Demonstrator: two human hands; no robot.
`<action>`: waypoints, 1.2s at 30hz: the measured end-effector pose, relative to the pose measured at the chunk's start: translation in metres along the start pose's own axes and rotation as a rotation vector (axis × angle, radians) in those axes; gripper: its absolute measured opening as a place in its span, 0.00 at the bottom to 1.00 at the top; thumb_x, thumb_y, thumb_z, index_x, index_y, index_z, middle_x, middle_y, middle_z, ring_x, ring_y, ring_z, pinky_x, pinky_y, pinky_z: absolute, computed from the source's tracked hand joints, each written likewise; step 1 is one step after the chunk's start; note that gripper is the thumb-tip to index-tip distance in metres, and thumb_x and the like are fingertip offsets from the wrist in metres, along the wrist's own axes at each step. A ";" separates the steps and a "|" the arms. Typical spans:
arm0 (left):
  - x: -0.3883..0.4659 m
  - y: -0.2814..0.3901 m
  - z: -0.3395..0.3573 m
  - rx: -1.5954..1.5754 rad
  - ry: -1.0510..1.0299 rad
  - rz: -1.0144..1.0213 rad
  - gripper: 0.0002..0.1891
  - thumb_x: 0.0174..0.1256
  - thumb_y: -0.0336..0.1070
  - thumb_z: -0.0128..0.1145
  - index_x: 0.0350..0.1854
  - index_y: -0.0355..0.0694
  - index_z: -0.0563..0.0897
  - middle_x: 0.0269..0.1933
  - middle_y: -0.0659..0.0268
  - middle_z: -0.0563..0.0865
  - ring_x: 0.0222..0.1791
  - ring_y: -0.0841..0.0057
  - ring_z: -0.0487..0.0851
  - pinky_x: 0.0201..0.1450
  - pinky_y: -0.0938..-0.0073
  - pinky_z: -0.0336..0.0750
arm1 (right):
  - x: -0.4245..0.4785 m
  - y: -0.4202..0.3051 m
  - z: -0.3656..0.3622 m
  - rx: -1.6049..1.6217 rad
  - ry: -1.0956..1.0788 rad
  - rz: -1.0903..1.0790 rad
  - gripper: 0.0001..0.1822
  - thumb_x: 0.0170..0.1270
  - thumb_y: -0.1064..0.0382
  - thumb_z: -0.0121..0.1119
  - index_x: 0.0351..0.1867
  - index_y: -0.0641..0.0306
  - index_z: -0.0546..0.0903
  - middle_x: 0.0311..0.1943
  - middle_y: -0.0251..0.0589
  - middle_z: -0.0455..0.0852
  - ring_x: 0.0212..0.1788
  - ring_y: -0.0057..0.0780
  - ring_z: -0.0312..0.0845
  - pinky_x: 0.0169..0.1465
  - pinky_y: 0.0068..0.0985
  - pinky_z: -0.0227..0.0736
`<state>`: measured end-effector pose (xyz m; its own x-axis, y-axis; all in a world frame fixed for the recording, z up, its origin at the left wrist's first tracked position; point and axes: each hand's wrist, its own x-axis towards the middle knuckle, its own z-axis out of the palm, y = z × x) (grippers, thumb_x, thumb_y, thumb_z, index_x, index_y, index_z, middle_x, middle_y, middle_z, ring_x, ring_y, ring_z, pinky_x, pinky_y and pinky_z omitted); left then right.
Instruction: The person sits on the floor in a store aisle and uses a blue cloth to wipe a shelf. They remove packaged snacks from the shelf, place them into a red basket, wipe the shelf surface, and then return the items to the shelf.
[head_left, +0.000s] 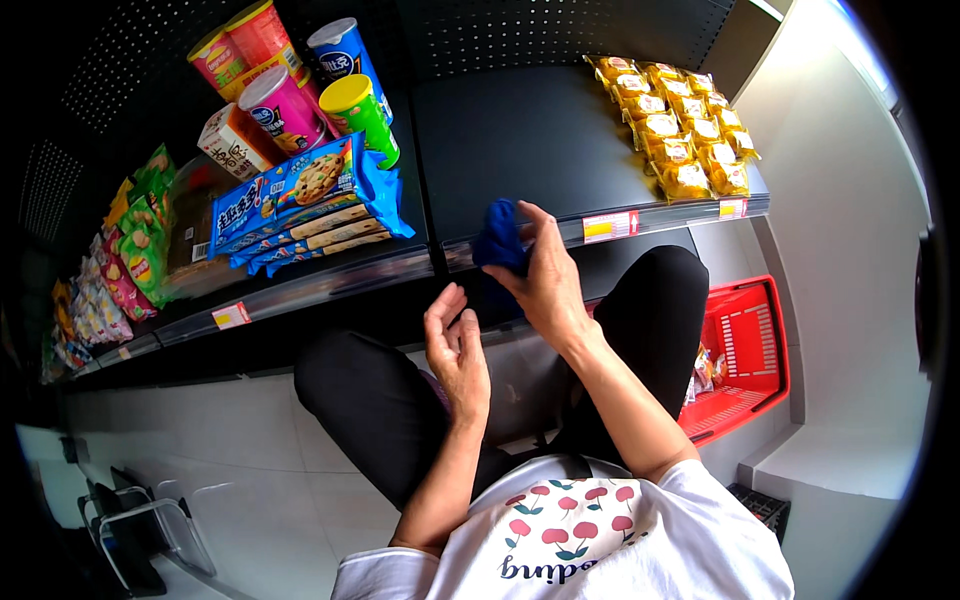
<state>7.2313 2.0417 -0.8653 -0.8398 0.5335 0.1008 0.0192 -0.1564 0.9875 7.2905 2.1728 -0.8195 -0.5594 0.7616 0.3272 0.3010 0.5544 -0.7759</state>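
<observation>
My right hand (551, 281) grips a crumpled dark blue cloth (500, 238) between thumb and fingers, at the front edge of a black shelf (510, 142). Lower and to the left, my left hand (456, 360) is raised above my lap, fingers apart and nothing in it. Beyond the cloth, the shelf's dark surface carries rows of small yellow-wrapped pastries (679, 127) at its right end. Nearest on the left side is a stack of blue cookie packs (300, 199).
Behind the cookies stand several chip canisters (281, 109) and a white box (236, 142). Bagged snacks (142, 240) line the far left. Price tags (611, 226) run along the shelf edge. A red shopping basket (776, 352) holding small packets sits by my right knee. A metal-framed stool (150, 517) stands lower left.
</observation>
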 end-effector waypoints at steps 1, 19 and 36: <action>0.001 0.000 -0.001 -0.011 0.028 0.000 0.18 0.80 0.31 0.53 0.68 0.36 0.75 0.65 0.54 0.81 0.66 0.68 0.79 0.69 0.68 0.72 | 0.004 0.003 0.009 -0.011 0.013 -0.069 0.43 0.57 0.67 0.76 0.72 0.67 0.63 0.59 0.61 0.76 0.54 0.59 0.81 0.53 0.42 0.82; 0.020 0.017 0.034 0.677 -0.155 0.482 0.21 0.76 0.32 0.53 0.69 0.36 0.77 0.72 0.52 0.75 0.72 0.55 0.73 0.74 0.55 0.65 | 0.032 0.035 -0.034 -0.313 -0.272 -0.245 0.22 0.55 0.74 0.72 0.51 0.63 0.76 0.46 0.51 0.75 0.42 0.50 0.85 0.43 0.39 0.84; 0.022 0.005 0.054 0.959 -0.287 0.513 0.29 0.69 0.31 0.61 0.73 0.34 0.73 0.79 0.51 0.65 0.77 0.50 0.63 0.79 0.51 0.58 | 0.074 0.088 -0.142 -0.436 -0.508 -0.309 0.19 0.53 0.73 0.73 0.46 0.58 0.82 0.46 0.46 0.80 0.48 0.49 0.84 0.52 0.40 0.82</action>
<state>7.2425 2.0977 -0.8513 -0.4591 0.7806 0.4242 0.8398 0.2256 0.4939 7.3854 2.3252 -0.7872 -0.9253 0.3586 0.1235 0.2926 0.8820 -0.3693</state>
